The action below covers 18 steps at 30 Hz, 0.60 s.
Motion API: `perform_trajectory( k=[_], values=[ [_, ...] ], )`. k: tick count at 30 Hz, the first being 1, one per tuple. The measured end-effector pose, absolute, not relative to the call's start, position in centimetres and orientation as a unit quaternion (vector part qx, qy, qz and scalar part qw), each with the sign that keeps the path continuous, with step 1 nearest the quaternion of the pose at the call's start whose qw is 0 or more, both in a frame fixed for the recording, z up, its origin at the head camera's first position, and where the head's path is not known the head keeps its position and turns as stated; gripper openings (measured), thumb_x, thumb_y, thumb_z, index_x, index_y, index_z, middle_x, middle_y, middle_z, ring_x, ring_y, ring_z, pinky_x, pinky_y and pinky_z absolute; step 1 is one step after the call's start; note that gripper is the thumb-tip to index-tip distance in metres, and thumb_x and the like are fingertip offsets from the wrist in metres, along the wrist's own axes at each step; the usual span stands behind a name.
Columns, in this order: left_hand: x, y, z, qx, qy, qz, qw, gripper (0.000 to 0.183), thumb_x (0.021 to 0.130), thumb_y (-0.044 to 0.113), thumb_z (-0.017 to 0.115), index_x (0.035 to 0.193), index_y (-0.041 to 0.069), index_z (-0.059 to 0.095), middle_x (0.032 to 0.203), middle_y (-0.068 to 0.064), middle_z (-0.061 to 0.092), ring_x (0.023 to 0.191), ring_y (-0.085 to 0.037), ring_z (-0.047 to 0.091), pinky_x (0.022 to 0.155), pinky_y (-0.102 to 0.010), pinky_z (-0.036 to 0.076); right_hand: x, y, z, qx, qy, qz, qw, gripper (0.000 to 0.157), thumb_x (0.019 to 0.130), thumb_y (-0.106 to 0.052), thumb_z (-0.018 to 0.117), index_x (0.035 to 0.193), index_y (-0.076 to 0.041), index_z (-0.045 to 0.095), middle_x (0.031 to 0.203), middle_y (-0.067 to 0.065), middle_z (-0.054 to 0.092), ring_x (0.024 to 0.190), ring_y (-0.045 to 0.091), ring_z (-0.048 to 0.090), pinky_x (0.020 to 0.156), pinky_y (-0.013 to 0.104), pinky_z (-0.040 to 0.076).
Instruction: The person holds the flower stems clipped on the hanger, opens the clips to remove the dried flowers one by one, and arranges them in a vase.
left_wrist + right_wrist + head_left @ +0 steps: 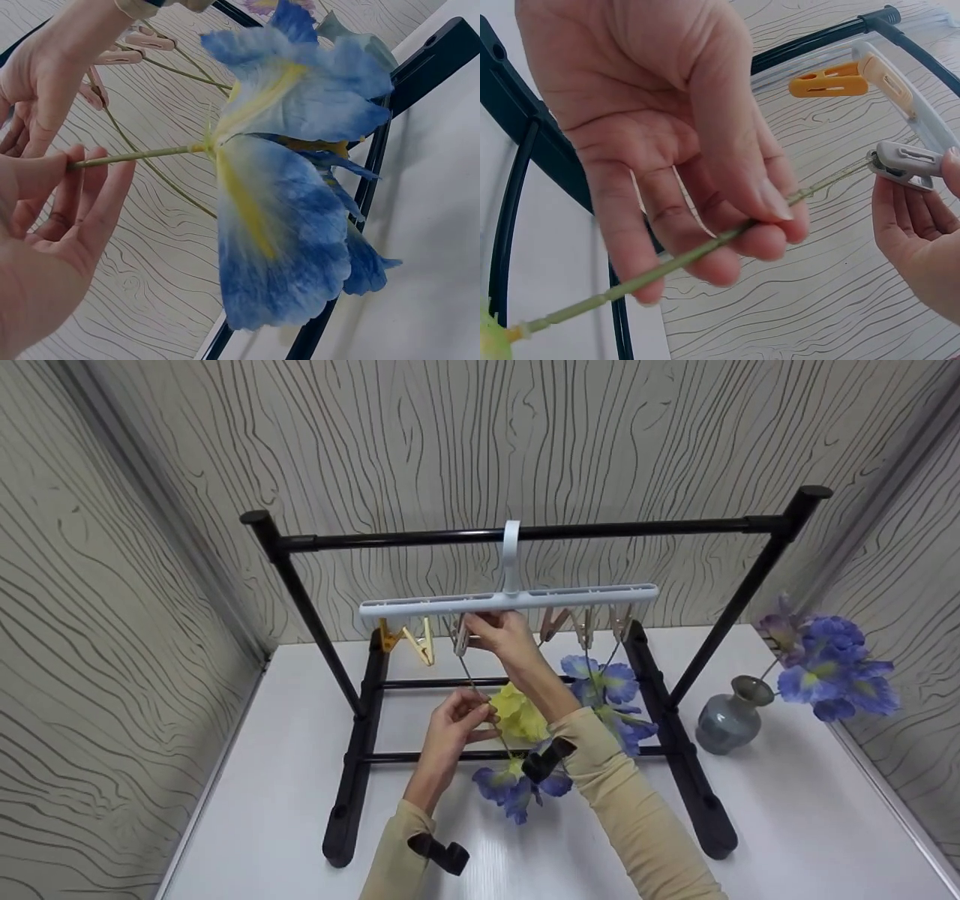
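My left hand (454,729) pinches the thin green stem (667,266) of a blue artificial iris (281,217) between thumb and fingers. The bloom hangs downward below that hand in the head view. Above it, my right hand (511,641) grips a grey clothespin (907,160) under the white clip hanger (487,601). The stem's upper end reaches into this clothespin in the right wrist view; whether it is clamped I cannot tell. Farther left on the hanger hang an orange clothespin (829,81) and a cream clothespin (887,81).
The hanger hooks over the top bar (420,538) of a black rack. Pinkish and beige clothespins (587,628) at its right hold more flowers, among them blue irises (600,679); a yellow flower (519,714) hangs behind my right wrist. A grey vase (727,722) with blue blooms stands right of the rack.
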<state>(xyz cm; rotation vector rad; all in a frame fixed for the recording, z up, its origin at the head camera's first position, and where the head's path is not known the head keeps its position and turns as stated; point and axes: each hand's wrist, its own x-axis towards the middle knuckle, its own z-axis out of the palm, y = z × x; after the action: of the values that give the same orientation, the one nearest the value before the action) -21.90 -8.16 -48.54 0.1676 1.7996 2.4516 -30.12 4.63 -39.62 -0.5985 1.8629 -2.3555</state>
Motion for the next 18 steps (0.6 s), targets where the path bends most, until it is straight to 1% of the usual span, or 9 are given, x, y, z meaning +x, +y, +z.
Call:
perform_trajectory(
  k=[4,8,15,18],
  values=[
    [-21.6,-8.2,-49.0,0.051,0.587,0.805,0.059,0.018,0.103,0.005,0.062,0.114,-0.008,0.058,0.098,-0.009,0.067,0.092,-0.019,0.070,0.082,-0.039,0.063,-30.2,4.6,-39.7,-0.194,0.608,-0.769,0.031,0.018,0.104,-0.001,0.059,0.121,0.005,0.060,0.106,0.008,0.065,0.100,0.024,0.067,0.090,0.039,0.059],
    [-21.1,-8.3,-49.5,0.052,0.585,0.806,0.071,0.019,0.102,0.007,0.063,0.112,-0.008,0.059,0.097,-0.008,0.068,0.092,-0.020,0.070,0.080,-0.037,0.063,-30.3,4.6,-39.8,-0.193,0.611,-0.767,0.026,0.019,0.104,-0.001,0.059,0.122,0.005,0.060,0.105,0.007,0.065,0.098,0.022,0.067,0.089,0.038,0.059],
    [-20.8,-8.4,-50.0,0.071,0.586,0.803,0.079,0.020,0.101,0.007,0.063,0.112,-0.009,0.058,0.099,-0.009,0.069,0.093,-0.021,0.069,0.079,-0.038,0.063,-30.5,4.5,-40.1,-0.197,0.613,-0.765,0.024,0.020,0.104,-0.002,0.058,0.123,0.006,0.060,0.106,0.007,0.066,0.098,0.017,0.067,0.091,0.039,0.059],
    [-20.8,-8.5,-49.8,0.074,0.587,0.802,0.081,0.020,0.102,0.008,0.063,0.112,-0.008,0.058,0.099,-0.009,0.068,0.092,-0.020,0.069,0.078,-0.039,0.063,-30.6,4.6,-40.2,-0.199,0.612,-0.765,0.022,0.020,0.105,-0.004,0.058,0.123,0.006,0.060,0.107,0.008,0.067,0.099,0.018,0.068,0.093,0.040,0.058]
  ],
)
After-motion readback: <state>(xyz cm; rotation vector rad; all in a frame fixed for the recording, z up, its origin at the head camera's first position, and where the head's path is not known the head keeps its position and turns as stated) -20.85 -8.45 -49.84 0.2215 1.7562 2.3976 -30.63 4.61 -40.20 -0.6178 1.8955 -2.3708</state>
